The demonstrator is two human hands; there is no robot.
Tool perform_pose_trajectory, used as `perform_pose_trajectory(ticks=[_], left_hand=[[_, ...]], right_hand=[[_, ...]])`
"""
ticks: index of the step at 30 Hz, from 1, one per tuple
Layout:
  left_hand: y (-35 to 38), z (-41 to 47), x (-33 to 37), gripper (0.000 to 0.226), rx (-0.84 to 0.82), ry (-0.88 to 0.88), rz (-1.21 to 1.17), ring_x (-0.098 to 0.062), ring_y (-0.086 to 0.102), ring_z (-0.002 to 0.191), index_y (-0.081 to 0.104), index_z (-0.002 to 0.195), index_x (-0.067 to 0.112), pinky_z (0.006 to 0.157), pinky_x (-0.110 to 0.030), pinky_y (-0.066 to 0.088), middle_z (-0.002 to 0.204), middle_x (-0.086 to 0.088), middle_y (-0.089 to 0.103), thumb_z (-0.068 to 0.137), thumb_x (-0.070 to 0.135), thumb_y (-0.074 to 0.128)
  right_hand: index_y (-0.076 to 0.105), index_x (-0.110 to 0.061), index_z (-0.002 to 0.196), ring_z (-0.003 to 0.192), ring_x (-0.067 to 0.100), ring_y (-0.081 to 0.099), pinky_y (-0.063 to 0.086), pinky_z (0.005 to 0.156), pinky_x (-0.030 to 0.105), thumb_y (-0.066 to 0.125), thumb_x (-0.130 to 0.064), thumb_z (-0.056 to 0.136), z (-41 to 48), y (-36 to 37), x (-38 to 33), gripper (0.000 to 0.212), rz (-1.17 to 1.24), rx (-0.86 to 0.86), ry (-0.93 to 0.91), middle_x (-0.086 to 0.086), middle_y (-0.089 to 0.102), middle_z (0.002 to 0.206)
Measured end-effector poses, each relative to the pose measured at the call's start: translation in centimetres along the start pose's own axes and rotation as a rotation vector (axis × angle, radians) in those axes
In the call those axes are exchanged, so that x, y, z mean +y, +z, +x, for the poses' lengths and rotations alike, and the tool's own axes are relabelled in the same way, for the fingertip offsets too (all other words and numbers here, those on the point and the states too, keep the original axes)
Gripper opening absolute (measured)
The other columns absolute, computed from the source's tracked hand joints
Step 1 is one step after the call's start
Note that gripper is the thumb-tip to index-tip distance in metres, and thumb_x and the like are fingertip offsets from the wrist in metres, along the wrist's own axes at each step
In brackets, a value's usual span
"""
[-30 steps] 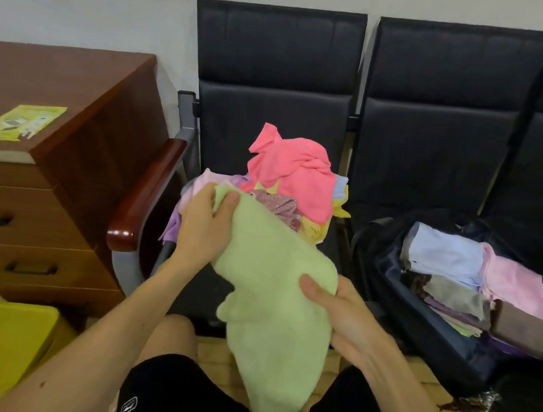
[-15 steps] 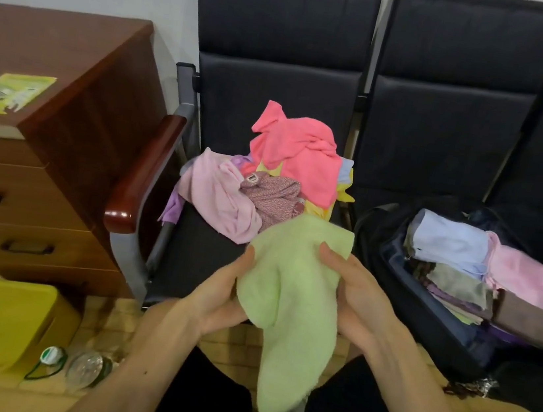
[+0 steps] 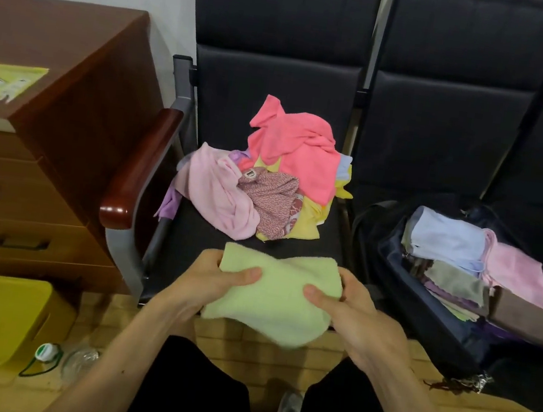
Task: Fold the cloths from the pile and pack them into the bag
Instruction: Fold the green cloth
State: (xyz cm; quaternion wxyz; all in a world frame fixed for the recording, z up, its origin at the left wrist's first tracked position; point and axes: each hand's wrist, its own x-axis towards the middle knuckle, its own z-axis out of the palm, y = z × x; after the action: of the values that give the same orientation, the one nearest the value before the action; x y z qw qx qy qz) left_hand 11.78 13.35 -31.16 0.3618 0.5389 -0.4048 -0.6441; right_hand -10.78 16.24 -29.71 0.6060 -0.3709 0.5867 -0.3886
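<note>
Green cloth point(image 3: 277, 293) stretched between both hands: left hand point(image 3: 208, 279) and right hand point(image 3: 349, 311) each pinch an end

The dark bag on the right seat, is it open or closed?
Open: the dark bag gapes, showing folded cloths stacked inside.

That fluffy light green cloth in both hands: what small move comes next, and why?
Probably fold it once more. The fluffy light green cloth is gripped at each side by the left hand and right hand, and looks wider than the folded pieces in the dark open bag.
</note>
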Motion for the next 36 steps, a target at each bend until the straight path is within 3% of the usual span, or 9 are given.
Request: perform_pose_trajectory(ticks=[5, 8, 13, 16, 20, 24, 27, 30, 36], left_hand=[[0.0, 0.5, 1.4, 0.039, 0.116, 0.108, -0.021, -0.017, 0.073, 0.076, 0.064, 0.097, 0.010, 0.061, -0.028, 0.056, 0.089, -0.006, 0.077, 0.065, 0.022, 0.084], [0.1, 0.5, 2.1, 0.039, 0.160, 0.217, 0.026, -0.015, 0.070, 0.065, 0.046, 0.088, 0.017, 0.054, -0.029, 0.054, 0.075, -0.003, 0.070, 0.075, 0.013, 0.082], [0.4, -0.5, 4.1, 0.048, 0.061, 0.350, 0.044, -0.021, 0.074, 0.081, 0.054, 0.122, 0.024, 0.067, -0.029, 0.059, 0.089, -0.012, 0.075, 0.083, 0.006, 0.074], [0.2, -0.8, 4.6, 0.050, 0.020, 0.389, 0.063, -0.022, 0.072, 0.096, 0.064, 0.120, 0.018, 0.076, -0.025, 0.058, 0.102, -0.008, 0.076, 0.072, 0.013, 0.078], [-0.4, -0.9, 5.0, 0.060, 0.008, 0.406, 0.143, -0.019, 0.069, 0.106, 0.066, 0.121, 0.018, 0.087, -0.029, 0.057, 0.112, -0.003, 0.074, 0.064, 0.016, 0.083], [-0.4, -0.6, 4.8, 0.066, -0.023, 0.399, 0.257, -0.018, 0.068, 0.111, 0.066, 0.122, 0.026, 0.096, -0.038, 0.056, 0.116, 0.000, 0.073, 0.061, 0.011, 0.087], [-0.1, -0.3, 4.8, 0.063, 0.029, 0.439, 0.365, -0.016, 0.068, 0.109, 0.064, 0.120, 0.032, 0.098, -0.041, 0.055, 0.116, 0.003, 0.073, 0.068, 0.003, 0.087], [0.3, -0.2, 5.1, 0.062, 0.093, 0.457, 0.446, -0.010, 0.068, 0.106, 0.064, 0.125, 0.030, 0.095, -0.034, 0.056, 0.114, 0.008, 0.072, 0.072, 0.007, 0.086], [0.4, -0.1, 5.3, 0.052, 0.199, 0.498, 0.527, -0.009, 0.066, 0.104, 0.068, 0.122, 0.028, 0.089, -0.028, 0.057, 0.115, 0.007, 0.071, 0.075, 0.016, 0.086]], right_hand=[[0.038, -0.017, 0.116, 0.070, 0.011, 0.071, 0.055, 0.057, 0.022, 0.081, -0.010, 0.079, 0.4, 0.3, -2.2, 0.056, -0.072, 0.158, -0.173, 0.007, 0.070, 0.096], [0.043, -0.014, 0.114, 0.062, 0.012, 0.064, 0.049, 0.049, 0.019, 0.079, -0.013, 0.082, 0.8, -0.2, -3.8, 0.048, -0.172, 0.172, -0.273, 0.016, 0.067, 0.093], [0.061, -0.017, 0.097, 0.076, 0.018, 0.066, 0.053, 0.059, 0.025, 0.082, -0.017, 0.079, 1.1, -1.1, -5.6, 0.027, -0.363, 0.064, -0.418, 0.012, 0.068, 0.098], [0.058, -0.017, 0.111, 0.088, 0.016, 0.070, 0.060, 0.076, 0.035, 0.087, -0.010, 0.071, 0.9, -1.5, -6.1, 0.050, -0.361, -0.071, -0.372, 0.005, 0.068, 0.104], [0.050, -0.022, 0.126, 0.097, 0.003, 0.065, 0.058, 0.087, 0.034, 0.087, -0.002, 0.068, 0.8, -1.9, -6.3, 0.071, -0.417, -0.152, -0.394, -0.006, 0.062, 0.111], [0.056, -0.028, 0.119, 0.097, 0.002, 0.061, 0.056, 0.087, 0.030, 0.086, -0.009, 0.072, 0.9, -2.2, -6.7, 0.059, -0.549, -0.085, -0.435, -0.016, 0.058, 0.111], [0.061, -0.032, 0.119, 0.102, 0.009, 0.058, 0.049, 0.081, 0.026, 0.087, -0.024, 0.072, 1.4, -2.4, -6.7, 0.055, -0.720, 0.077, -0.484, -0.008, 0.058, 0.118], [0.064, -0.030, 0.124, 0.113, 0.017, 0.055, 0.049, 0.089, 0.034, 0.087, -0.030, 0.072, 1.7, -2.6, -6.8, 0.057, -0.762, 0.141, -0.511, -0.001, 0.060, 0.124], [0.068, -0.021, 0.119, 0.104, 0.015, 0.061, 0.052, 0.088, 0.036, 0.081, -0.031, 0.079, 1.3, -3.0, -6.9, 0.044, -0.788, 0.171, -0.590, -0.004, 0.067, 0.114]])
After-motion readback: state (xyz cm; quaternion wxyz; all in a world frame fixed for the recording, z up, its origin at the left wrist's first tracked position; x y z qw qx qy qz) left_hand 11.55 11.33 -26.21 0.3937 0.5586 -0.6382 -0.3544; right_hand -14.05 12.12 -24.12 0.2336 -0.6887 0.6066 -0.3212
